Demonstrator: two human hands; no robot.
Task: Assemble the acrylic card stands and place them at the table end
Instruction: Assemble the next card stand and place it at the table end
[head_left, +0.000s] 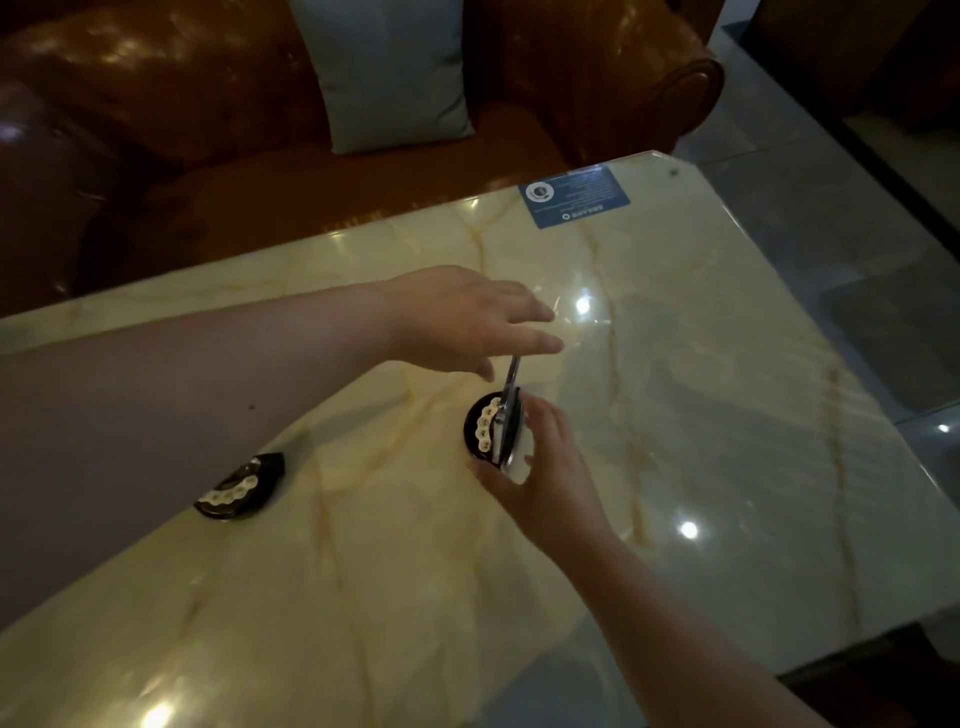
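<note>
A round black stand base (485, 431) with a row of pale dots sits mid-table. A clear acrylic panel (510, 395) stands edge-on in its slot, nearly upright. My right hand (540, 467) cups the base from the near right side, fingers curled around it. Above the panel's top edge my left hand (462, 322) has its fingers stretched out flat, and whether it touches the panel is unclear. A second black base (240, 488) of the same kind lies at the left, partly hidden by my left forearm.
The glossy yellow marble table (675, 415) carries a blue printed card (574, 196) lying flat near its far right corner. A brown leather sofa (597, 78) with a grey cushion (389, 73) stands beyond the far edge. Grey floor tiles lie to the right.
</note>
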